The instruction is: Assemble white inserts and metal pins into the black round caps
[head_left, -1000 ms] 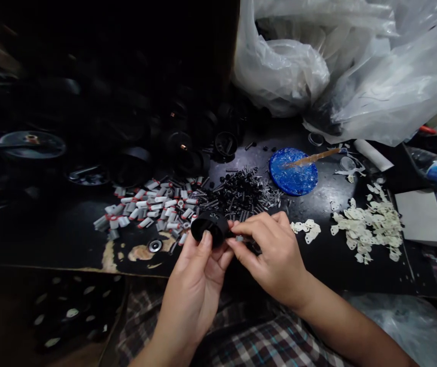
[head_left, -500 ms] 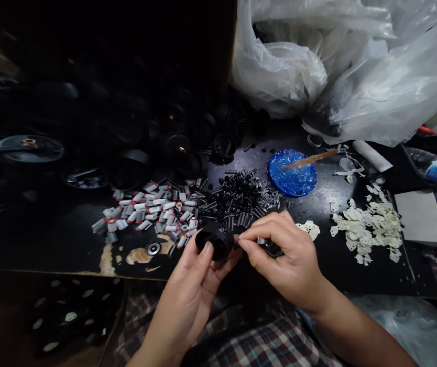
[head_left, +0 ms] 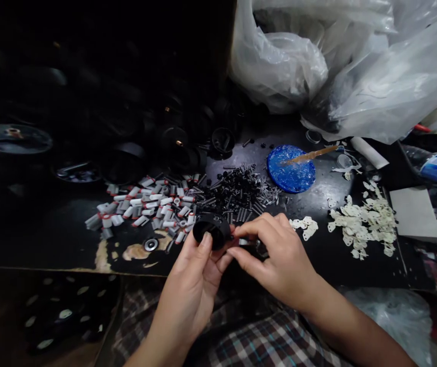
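Note:
My left hand [head_left: 197,272] is wrapped round a black ring-shaped part [head_left: 214,229], its thumb over the opening. From the right, my right hand [head_left: 275,252] reaches the side of that part, thumb and forefinger close together; whatever lies between the fingertips is too small to make out. Some shiny metal shows below its palm. Behind the hands lie grey tubes with red ends [head_left: 153,204] and a heap of black springs and small pieces [head_left: 237,191]. A metal ring [head_left: 151,244] rests left of my left hand.
A blue lid [head_left: 291,176] with a brown stick [head_left: 313,154] lies beyond my right hand. Pale flat pieces [head_left: 367,219] are heaped at the right. Plastic bags [head_left: 390,86] fill the back right; dark round parts stand at the back left.
The thumb and forefinger of my right hand have parted a little and shifted left against the black part. The whole view has moved slightly. My left hand keeps its hold.

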`<state>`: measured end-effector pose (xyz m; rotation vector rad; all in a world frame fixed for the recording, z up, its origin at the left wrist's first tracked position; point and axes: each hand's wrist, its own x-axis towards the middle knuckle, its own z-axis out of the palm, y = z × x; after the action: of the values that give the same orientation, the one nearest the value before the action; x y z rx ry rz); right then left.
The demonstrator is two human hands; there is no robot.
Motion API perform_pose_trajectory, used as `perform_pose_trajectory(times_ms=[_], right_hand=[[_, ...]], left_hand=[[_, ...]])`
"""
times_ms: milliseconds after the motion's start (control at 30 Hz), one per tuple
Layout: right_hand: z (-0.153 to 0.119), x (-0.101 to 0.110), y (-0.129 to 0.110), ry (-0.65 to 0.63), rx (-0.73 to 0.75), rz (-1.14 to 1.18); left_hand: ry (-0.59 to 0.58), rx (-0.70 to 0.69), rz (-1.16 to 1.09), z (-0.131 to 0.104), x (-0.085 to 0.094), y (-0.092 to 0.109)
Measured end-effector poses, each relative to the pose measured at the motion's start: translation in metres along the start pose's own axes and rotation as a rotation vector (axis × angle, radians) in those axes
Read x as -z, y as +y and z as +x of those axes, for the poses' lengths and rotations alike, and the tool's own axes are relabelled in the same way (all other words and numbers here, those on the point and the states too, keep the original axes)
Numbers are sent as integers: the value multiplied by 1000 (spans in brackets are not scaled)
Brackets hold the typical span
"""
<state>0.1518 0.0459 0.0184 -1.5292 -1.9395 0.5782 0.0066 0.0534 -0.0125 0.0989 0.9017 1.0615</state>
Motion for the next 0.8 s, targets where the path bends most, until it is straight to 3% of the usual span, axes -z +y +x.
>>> perform_pose_trajectory(times_ms=[167,300,500,700,800], right_hand=[[4,-8,1,48,35,-45],[4,-2,5,41,-76,112],[4,1,6,11,-211,337],[3,-4,6,108,-4,69],[5,0,4,116,26,49]], left_hand=[[-42,-14,10,-2,2,0],[-107,-26,18,-3,1,0],[-86,-77,48,-2,0,-3],[-62,-94,69,0,2,-3],[-67,-75,101,-2,4,-2]])
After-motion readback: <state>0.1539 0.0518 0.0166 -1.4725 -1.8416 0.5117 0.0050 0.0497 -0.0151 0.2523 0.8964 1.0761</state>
